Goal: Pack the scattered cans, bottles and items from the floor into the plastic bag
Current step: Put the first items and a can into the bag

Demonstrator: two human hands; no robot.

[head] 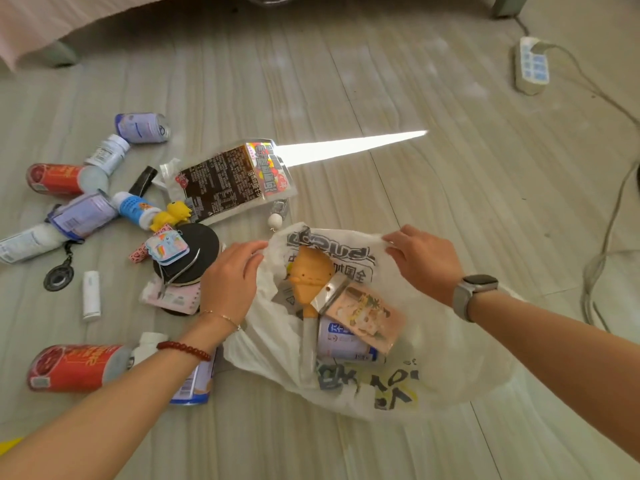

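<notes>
Both hands, left hand and right hand, pinch the plastic bag rim with their fingers; inside lie a white can, half hidden, and an orange toy.

Pale wood-grain floor with a bright sunlight streak; bed far left, power strip far right.

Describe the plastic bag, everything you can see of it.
The plastic bag is thin, white and half see-through, with dark printed lettering. It lies crumpled on the floor, mouth open. The left hand and right hand pinch its rim on either side. Inside lie a can, an orange toy and a pink packet.
</notes>
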